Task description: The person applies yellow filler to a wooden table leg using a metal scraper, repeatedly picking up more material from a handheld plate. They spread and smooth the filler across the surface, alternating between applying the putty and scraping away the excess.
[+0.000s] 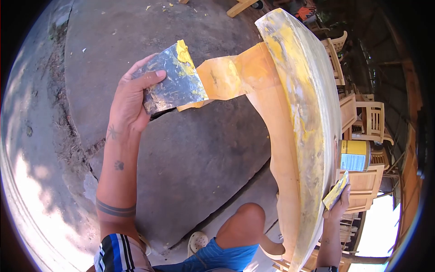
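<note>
My left hand [131, 102] grips a metal scraper plate [174, 79] smeared with yellow filler, a lump of it at the top corner. The plate's edge lies against a leg [226, 77] of a pale wooden furniture piece tipped on its side. That piece's rounded edge [308, 118], streaked with yellow and grey filler, runs down the middle right. My right hand [337, 206] holds a smaller scraper [336, 190] coated in yellow filler against the lower part of that edge.
A yellow can [355, 155] stands on a wooden cabinet [364, 186] behind the piece. Several wooden chairs [369, 120] fill the right background. Cracked concrete ground [195, 158] lies below. My bent knee [242, 222] and a sandal [197, 242] show at the bottom.
</note>
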A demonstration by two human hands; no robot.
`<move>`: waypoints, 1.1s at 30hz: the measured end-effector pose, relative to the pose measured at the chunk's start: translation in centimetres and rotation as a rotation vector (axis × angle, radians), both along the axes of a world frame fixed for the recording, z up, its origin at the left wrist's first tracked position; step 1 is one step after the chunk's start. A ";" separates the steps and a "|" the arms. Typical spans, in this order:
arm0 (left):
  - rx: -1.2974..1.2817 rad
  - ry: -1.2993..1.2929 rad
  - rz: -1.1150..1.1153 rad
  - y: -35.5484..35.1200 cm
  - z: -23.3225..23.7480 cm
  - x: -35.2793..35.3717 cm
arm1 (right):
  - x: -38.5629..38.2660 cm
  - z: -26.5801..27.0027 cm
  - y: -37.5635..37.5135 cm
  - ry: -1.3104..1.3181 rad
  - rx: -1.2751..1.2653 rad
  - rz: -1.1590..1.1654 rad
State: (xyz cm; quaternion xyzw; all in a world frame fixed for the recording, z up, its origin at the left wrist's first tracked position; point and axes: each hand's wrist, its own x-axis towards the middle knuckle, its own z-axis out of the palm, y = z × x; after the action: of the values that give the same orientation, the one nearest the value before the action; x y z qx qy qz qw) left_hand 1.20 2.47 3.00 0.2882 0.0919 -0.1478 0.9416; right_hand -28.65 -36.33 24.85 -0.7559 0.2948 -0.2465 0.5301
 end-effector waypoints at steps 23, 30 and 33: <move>0.940 -0.590 0.612 -19.1 6.8 -10.4 | 0.8 -0.2 0.2 -0.040 0.013 0.105; 0.825 -0.693 0.467 -11.6 5.2 -9.4 | 0.5 -0.2 -0.5 -0.045 0.034 0.148; 0.737 -0.488 0.202 -10.9 5.8 -6.6 | 2.5 -1.0 2.9 -0.156 -0.014 -0.123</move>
State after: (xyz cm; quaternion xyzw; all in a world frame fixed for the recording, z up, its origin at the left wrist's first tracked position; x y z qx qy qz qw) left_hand -5.44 -8.41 8.83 0.6200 -0.0587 0.0598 0.7801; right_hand -26.11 -33.45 23.84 -0.7185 0.2969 -0.3387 0.5301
